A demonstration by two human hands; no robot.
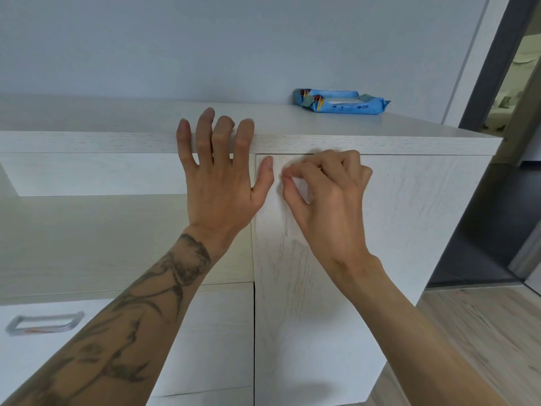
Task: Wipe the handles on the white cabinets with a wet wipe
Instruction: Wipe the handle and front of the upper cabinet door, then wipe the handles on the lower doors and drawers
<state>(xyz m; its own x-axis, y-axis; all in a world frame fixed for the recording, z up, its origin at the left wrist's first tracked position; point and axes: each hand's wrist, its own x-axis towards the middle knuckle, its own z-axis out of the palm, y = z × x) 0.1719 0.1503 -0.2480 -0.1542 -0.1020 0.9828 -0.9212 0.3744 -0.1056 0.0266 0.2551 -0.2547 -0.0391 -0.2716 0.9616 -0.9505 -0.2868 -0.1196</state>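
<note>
The left hand (219,177) was open, with its fingers straight and spread. The fingertips lay over the front edge of the surface (292,121) on top of the white cabinet (389,218), and the thumb pointed to the right. The forearm (131,312) behind this hand carried a dark tattoo.

The right hand (325,194) was just beside the left thumb, with its fingers curled. Its thumb and forefinger pinched a small pale thing, which looked like a white wet wipe (297,185), against the upper left corner of the cabinet door (322,332). The wipe was almost the same colour as the door, so its outline was difficult to see.

One metal handle (44,322) sat on a drawer front at the lower left, well apart from both hands and partly beside the left forearm.

A blue pack of wipes (341,101) lay flat on the surface, behind the right hand and near the pale wall (263,45). At the right, a wooden floor (483,332) showed beside the cabinet.
</note>
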